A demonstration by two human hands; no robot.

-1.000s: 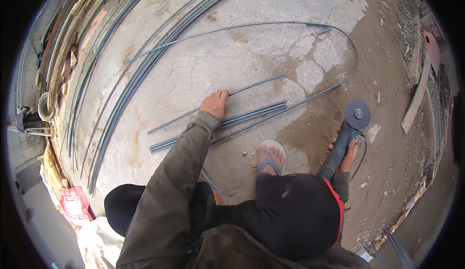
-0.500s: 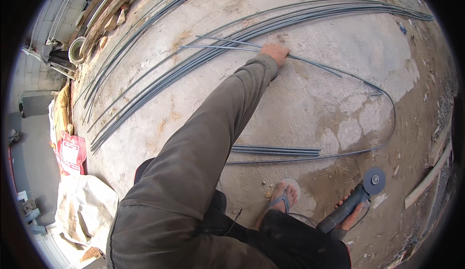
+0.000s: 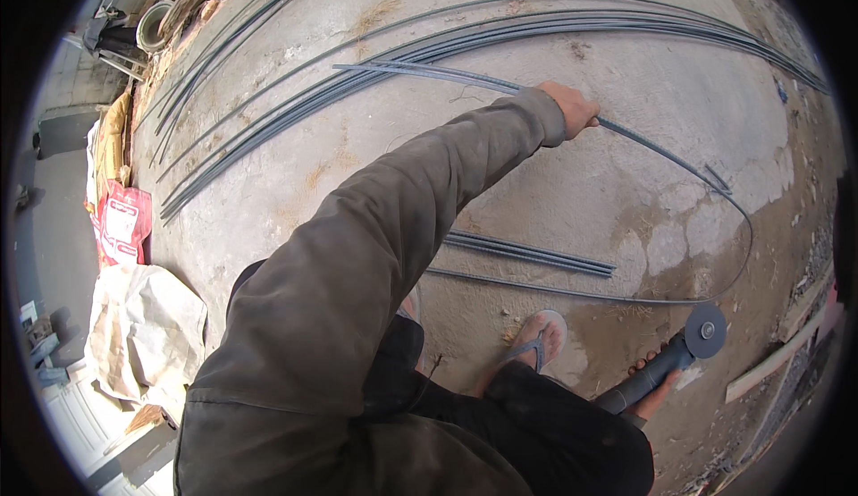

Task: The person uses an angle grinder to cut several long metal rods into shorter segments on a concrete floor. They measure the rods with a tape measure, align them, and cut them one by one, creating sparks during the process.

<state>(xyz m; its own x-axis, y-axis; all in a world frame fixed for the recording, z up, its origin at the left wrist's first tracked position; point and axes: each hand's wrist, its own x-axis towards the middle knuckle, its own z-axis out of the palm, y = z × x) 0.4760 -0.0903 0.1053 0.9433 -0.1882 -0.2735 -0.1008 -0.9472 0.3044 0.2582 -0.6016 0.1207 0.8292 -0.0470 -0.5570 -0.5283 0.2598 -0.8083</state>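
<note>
My left hand (image 3: 572,113) grips a steel rebar at upper centre, its arm stretched across the picture. The gripped bar (image 3: 652,149) runs beside another length toward a long rod (image 3: 746,237) bent in a wide loop, crossing a long bundle of bars (image 3: 643,24). My right hand (image 3: 660,380) holds a black angle grinder (image 3: 635,390) low at the right, its grey disc (image 3: 705,331) pointing away from me. Whether the disc spins I cannot tell. A short bundle of cut bars (image 3: 545,255) lies above my sandalled foot (image 3: 541,340).
More long bars (image 3: 250,22) lie at upper left on the concrete (image 3: 313,165). Along the left edge are red and yellow sacks (image 3: 122,223), a pale sheet (image 3: 143,326), timber and a round container (image 3: 159,24). Dirt, rubble and a board (image 3: 773,357) border the right.
My left hand has reached forward and right from the short bars onto rebar by the long bundle, shifting right further since half a second ago. The grinder has moved lower and rightward in view.
</note>
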